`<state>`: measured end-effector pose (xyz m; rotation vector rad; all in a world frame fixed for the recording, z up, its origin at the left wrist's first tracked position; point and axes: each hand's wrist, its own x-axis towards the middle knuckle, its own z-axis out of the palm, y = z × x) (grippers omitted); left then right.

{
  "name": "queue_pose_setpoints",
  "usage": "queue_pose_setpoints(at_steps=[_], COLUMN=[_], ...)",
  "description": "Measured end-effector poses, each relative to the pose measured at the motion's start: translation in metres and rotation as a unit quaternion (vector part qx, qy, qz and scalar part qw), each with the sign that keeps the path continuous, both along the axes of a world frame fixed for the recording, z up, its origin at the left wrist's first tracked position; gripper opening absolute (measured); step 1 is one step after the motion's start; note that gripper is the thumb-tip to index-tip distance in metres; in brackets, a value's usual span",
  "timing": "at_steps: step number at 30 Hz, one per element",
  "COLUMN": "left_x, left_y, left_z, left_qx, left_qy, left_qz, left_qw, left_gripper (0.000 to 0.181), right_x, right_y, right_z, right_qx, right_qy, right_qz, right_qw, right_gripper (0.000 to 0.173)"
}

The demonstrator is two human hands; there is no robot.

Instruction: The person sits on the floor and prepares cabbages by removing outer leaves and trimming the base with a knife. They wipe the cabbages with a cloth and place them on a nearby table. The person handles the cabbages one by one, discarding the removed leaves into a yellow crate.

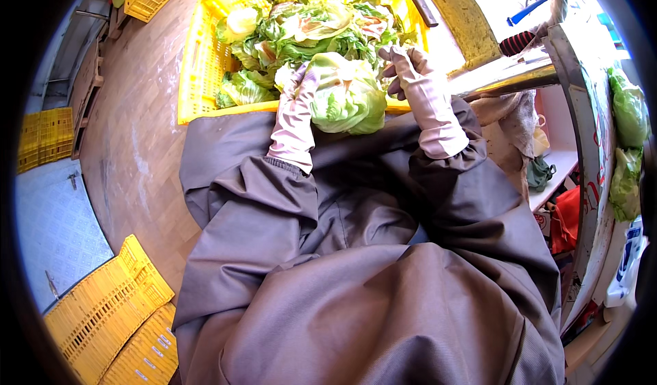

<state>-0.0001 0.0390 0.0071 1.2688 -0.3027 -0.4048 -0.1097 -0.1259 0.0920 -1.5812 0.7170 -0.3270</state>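
Observation:
A pale green lettuce head (pixel 349 97) sits at the near rim of a yellow plastic crate (pixel 203 72), above my lap. My left hand (pixel 297 90), in a light rubber glove, grips its left side. My right hand (pixel 413 72), gloved too, hovers just right of the lettuce. Its fingers are bent and apart, and I see nothing between them. Loose lettuce leaves (pixel 313 31), some browned, fill much of the crate behind the head. A dark-handled knife (pixel 423 7) lies across the crate's far right rim.
More yellow crates (pixel 102 313) stand at the lower left, with others (pixel 45 136) farther left. At the right, a worn table frame (pixel 575 102) rises beside my arm. Bagged lettuces (pixel 629 108) and a red cloth item (pixel 564 220) are near it.

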Motion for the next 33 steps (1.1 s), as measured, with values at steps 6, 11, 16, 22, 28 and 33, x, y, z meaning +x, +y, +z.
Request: queue_pose_setpoints(at_steps=[6, 11, 16, 22, 28, 33], left_x=[0.004, 0.005, -0.011, -0.017, -0.017, -0.017], left_y=[0.003, 0.003, -0.005, -0.017, -0.019, -0.014], left_z=[0.004, -0.003, 0.012, -0.003, -0.005, 0.003], left_qx=[-0.001, 0.001, 0.117, 0.119, 0.156, 0.149], left_qy=[0.123, 0.169, -0.010, 0.042, -0.017, 0.008], left_qz=[-0.131, -0.179, -0.110, -0.061, -0.069, -0.101], left_qw=[0.984, 0.969, 0.987, 0.990, 0.985, 0.984], left_gripper=[0.055, 0.057, 0.039, 0.035, 0.042, 0.054], right_x=[-0.008, -0.007, -0.006, 0.004, 0.011, 0.018], right_y=[0.004, 0.015, 0.022, 0.026, 0.027, 0.023], right_z=[-0.002, -0.004, 0.004, 0.001, -0.008, -0.015], right_qx=[-0.201, -0.297, -0.418, -0.405, -0.480, -0.492], right_qy=[-0.050, -0.068, -0.027, 0.052, 0.057, 0.046], right_qz=[0.153, 0.211, 0.225, 0.243, 0.235, 0.248], right_qw=[0.966, 0.929, 0.880, 0.880, 0.843, 0.833], right_gripper=[0.036, 0.033, 0.027, 0.023, 0.020, 0.018])
